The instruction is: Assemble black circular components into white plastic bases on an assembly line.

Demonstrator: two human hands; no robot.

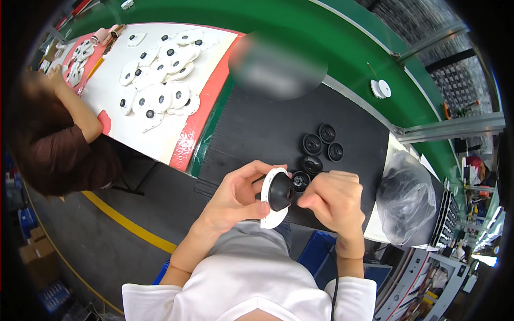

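Note:
My left hand point(235, 200) grips a white camera-like part by its rim, fingers behind and thumb at the front edge. This part is a rounded white base point(274, 219) with a glossy black dome point(280, 191) on it, tilted toward the right. Close to the dome's right side is my right hand point(337, 200), its fingers curled in and the thumb pointing at the dome. Whatever those fingers hold, if anything, is hidden. Just beyond my hands, several round black cups point(311, 143) stand grouped on the dark mat point(257, 123).
Many white parts with black centres point(160, 99) cover the white tabletop at left. A person in a brown sleeve point(61, 150) works there. A clear plastic bag point(407, 198) lies at right, beside a black tray point(447, 219). A white spool point(381, 89) sits on the green surface.

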